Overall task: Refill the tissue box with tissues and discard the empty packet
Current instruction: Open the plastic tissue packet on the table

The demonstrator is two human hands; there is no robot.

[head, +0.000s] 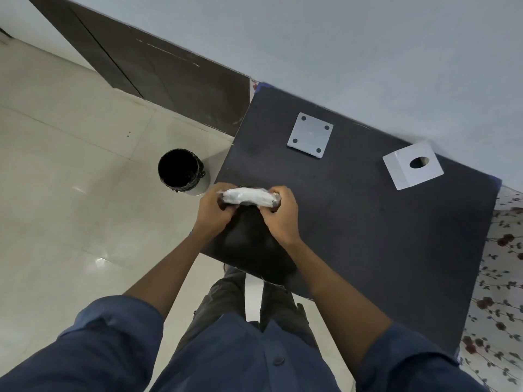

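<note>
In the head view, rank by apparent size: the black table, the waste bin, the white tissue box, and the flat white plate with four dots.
1. black table, by far the largest.
2. white tissue box and waste bin: look about alike, and the bin stands lower on the floor, so unranked.
3. flat white plate, slightly smaller.

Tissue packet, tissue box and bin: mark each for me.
tissue packet (249, 196), head view, on the middle of its white wrap between both hands.
tissue box (404, 176), head view, on its top face below the oval hole.
bin (177, 168), head view, on its dark open mouth.
</note>
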